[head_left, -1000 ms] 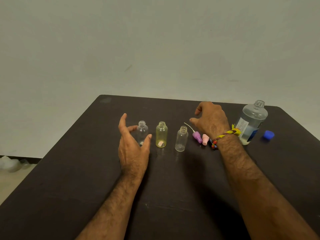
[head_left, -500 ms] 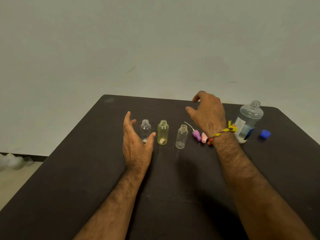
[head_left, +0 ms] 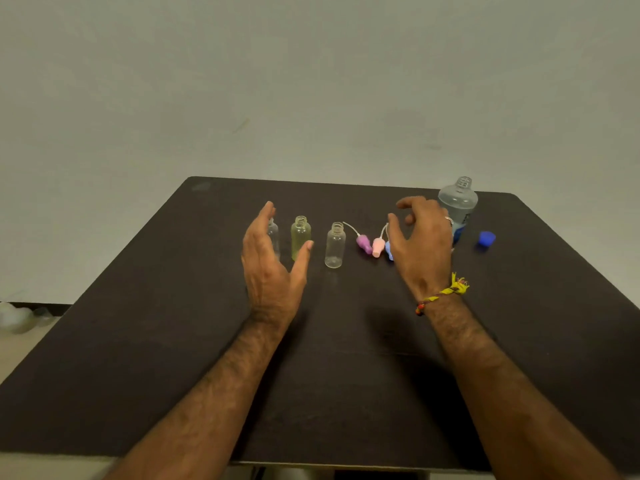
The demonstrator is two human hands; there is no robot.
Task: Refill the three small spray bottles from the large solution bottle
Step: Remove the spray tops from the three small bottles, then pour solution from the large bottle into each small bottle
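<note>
Three small spray bottles are seen standing upright in a row just above the centre of the frame on a dark table [head_left: 145, 323]: a clear bottle [head_left: 273, 234] at the left, half hidden behind the left hand, a yellow-tinted bottle [head_left: 300, 237] beside it, and a second clear bottle [head_left: 335, 244] to the right. All three necks are uncapped, and no liquid can be made out in the two clear ones; whether the yellow one holds any cannot be told. Their spray heads, one purple [head_left: 364, 244], one pink [head_left: 378, 247] and one blue [head_left: 388, 250], are laid on the table just right of the row, dip tubes attached. The large solution bottle [head_left: 458, 199] is placed upright at the right of the frame, partly hidden behind the right hand, with its mouth open and its blue cap [head_left: 486, 239] set down further right. The opening is judged done and the pouring not yet begun. The left hand [head_left: 273, 268] is held edge-on in front of the leftmost bottle, fingers straight, thumb spread, nothing grasped. The right hand [head_left: 420, 244] is held above the spray heads, in front of the large bottle, fingers loosely curved and apart, nothing gripped; a braided yellow wristband [head_left: 445, 292] is worn on that wrist.
</note>
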